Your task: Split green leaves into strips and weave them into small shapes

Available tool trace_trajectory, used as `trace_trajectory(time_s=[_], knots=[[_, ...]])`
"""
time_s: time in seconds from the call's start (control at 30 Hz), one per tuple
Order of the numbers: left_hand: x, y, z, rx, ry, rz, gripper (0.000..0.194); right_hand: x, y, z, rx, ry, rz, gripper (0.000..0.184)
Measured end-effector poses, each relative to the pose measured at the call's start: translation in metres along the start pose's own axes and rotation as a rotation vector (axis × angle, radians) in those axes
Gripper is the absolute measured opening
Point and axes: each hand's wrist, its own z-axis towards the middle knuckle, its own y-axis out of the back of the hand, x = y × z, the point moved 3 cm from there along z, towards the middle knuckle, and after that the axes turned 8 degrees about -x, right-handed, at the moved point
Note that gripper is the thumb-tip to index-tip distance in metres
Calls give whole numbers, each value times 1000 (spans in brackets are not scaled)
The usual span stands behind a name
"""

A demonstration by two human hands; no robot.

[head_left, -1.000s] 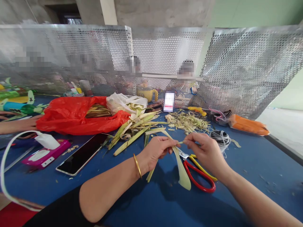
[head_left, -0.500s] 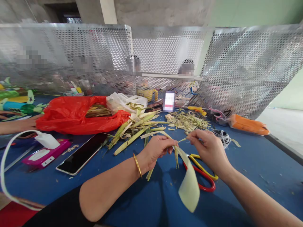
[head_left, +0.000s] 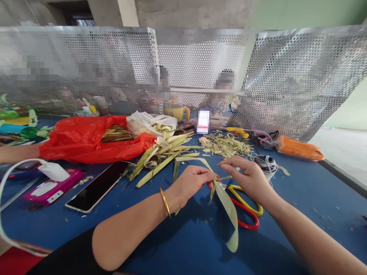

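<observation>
My left hand (head_left: pixel 191 183) is closed, pinching a pale green leaf strip (head_left: pixel 229 212) that hangs down over the blue table (head_left: pixel 177 244). A gold bangle sits on that wrist. My right hand (head_left: pixel 249 178) is closed too, its fingertips pinching a thin fibre of the same strip just right of my left fingers. Red and yellow scissors (head_left: pixel 247 213) lie on the table under my right hand. A loose bundle of green leaf stalks (head_left: pixel 160 156) lies beyond my left hand.
A red plastic bag (head_left: pixel 86 139) with stalks lies back left, a white bag (head_left: pixel 149 123) beside it. A phone (head_left: pixel 94 187) and a pink case (head_left: pixel 48 189) lie left. Leaf scraps (head_left: pixel 226 144), a string coil (head_left: pixel 265 164) and an orange packet (head_left: pixel 299 148) lie right. Perforated metal screens (head_left: pixel 301 80) stand behind; people sit beyond them.
The leaf strip swung up and then dropped lower again. My right hand moved slightly toward my left hand while pulling a thin fibre from the strip.
</observation>
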Motion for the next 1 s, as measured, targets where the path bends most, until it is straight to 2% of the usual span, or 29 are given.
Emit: trace_trajectory(time_s=[0.13,0.23,0.33,0.43,0.5,0.53,0.6,0.63,0.7,0.77,0.87,1.0], knots=[[-1,-4,-5,48,-77,96,30,9,-15,-8,142,-230,293,22],[-1,-6,-7,80,-72,140,26,11,-21,-13,104,-371,463,27],[-1,-7,-8,117,-40,118,21,8,-25,-16,31,-405,503,30],[1,-8,-8,148,-14,87,25,2,-27,-17,3,-389,424,26],[4,-8,-8,143,36,44,27,0,-22,-16,-58,-285,260,21],[5,-7,-7,131,69,-3,26,2,-16,-15,-118,-189,150,17],[6,-5,-5,105,129,-152,24,13,-6,-15,-220,79,-69,13],[6,-5,-3,91,146,-240,22,20,-2,-16,-223,231,-158,14],[5,-3,-1,60,156,-394,19,34,-5,-23,-97,529,-313,18],[4,-1,1,29,142,-467,17,41,-15,-31,66,745,-468,24],[3,-1,1,-4,117,-462,13,39,-32,-40,178,848,-636,27],[4,-1,1,-44,117,-501,13,33,-38,-42,169,838,-625,30]])
